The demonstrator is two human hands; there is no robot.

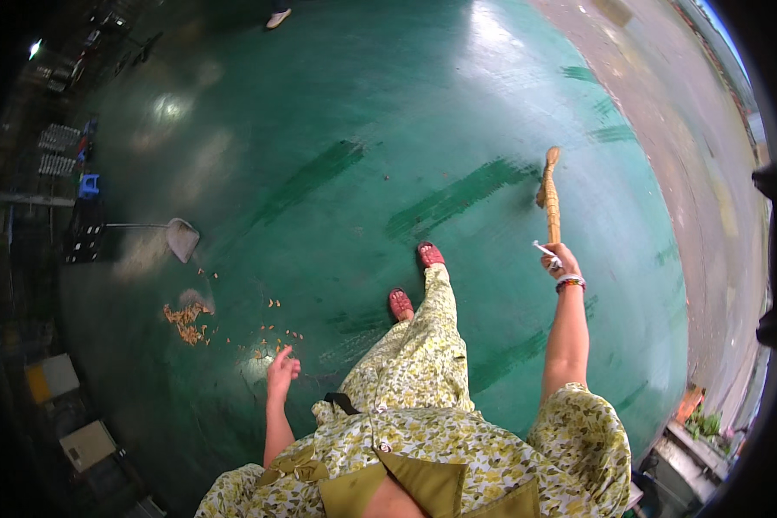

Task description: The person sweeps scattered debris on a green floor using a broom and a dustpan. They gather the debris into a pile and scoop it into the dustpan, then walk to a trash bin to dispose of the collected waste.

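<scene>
My right hand (562,261) is closed around a long tan stick (552,203) with ridged, jointed segments and a rounded far end; what kind of stick it is, I cannot make out. A thin white piece (544,252) juts out beside the same fingers, its kind unclear. My left hand (283,374) hangs low on the left with its index finger stretched out and nothing in it. Beyond it, small brown scraps (269,338) lie scattered on the green floor (319,250), and a bigger heap of brown scraps (186,323) sits farther left.
A pale dustpan (182,239) with a long thin handle lies left. Dark racks and a blue stool (89,185) line the left side. Another person's shoe (278,18) shows at the far edge. Grey paving (656,95) borders the floor on the right, with potted plants (708,425) nearby.
</scene>
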